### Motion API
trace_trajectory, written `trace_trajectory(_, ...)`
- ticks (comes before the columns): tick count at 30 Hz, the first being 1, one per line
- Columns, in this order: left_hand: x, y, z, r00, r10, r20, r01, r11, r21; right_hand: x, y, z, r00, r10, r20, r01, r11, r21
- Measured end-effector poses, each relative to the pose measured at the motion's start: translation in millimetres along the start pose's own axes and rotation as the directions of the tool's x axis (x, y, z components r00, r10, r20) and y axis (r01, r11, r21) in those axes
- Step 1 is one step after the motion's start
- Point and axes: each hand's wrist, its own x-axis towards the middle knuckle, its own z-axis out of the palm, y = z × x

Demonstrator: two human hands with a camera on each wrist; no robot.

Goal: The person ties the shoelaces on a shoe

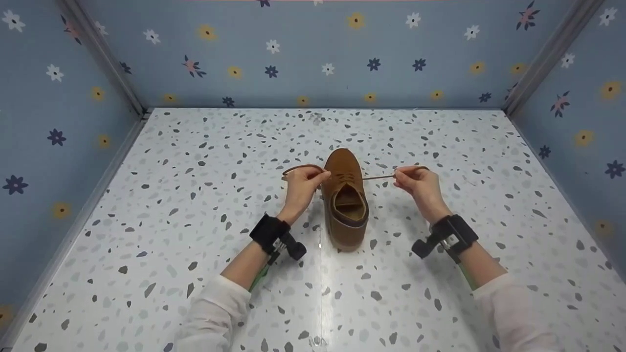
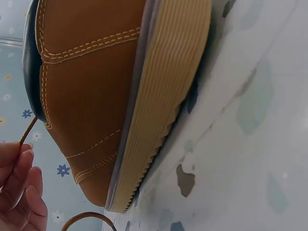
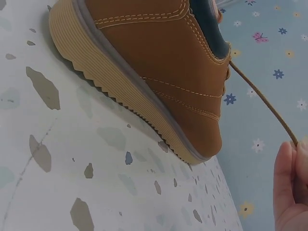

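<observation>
A brown shoe [image 1: 346, 234] stands upright on the speckled table, its toe pointing away from me. Close by its left side, my left hand [image 1: 301, 189] pinches one end of the brown shoelace [image 2: 29, 129], whose loose tail loops out behind the fingers. Out to the right, my right hand [image 1: 421, 188] pinches the other shoelace end [image 3: 263, 100], drawn straight from the eyelets. Both wrist views show the shoe's stitched side [image 2: 91, 82] and its thick ribbed tan sole [image 3: 115, 86]. Neither hand touches the table.
The white speckled tabletop [image 1: 195, 274] lies under the shoe. Blue flowered panels [image 1: 303, 49] enclose the back and both sides. A black camera strap [image 1: 270, 233] is on the left wrist and another strap [image 1: 452, 234] on the right.
</observation>
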Motion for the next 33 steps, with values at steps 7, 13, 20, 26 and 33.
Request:
trace_trajectory(7,-2.0,91.4,-26.0,0.973,-0.145,0.18,0.148,0.989,-0.001,2.0,-1.5,3.1,1.0,0.022,0.013,-0.023,0.999,0.026)
trace_trajectory(13,6.8,109.8,-22.6,0.918,-0.263,0.296,0.257,0.965,0.06,4.1,-1.2,4.2,0.999,0.036,0.02,-0.037,0.999,0.008)
trace_trajectory(20,19.5,126.2,-6.2,0.883,-0.224,0.411,0.126,0.959,0.252,5.2,-0.5,5.1,0.999,0.032,0.037,-0.033,0.999,0.01)
trace_trajectory(26,17.7,134.8,-4.3,0.908,-0.141,0.394,-0.022,0.924,0.381,5.6,0.8,5.8,0.996,0.046,0.07,-0.048,0.999,0.019)
trace_trajectory(33,7.8,126.7,-13.1,0.965,-0.033,0.261,-0.087,0.897,0.434,9.6,-1.4,6.2,0.992,0.022,0.128,-0.03,0.998,0.06)
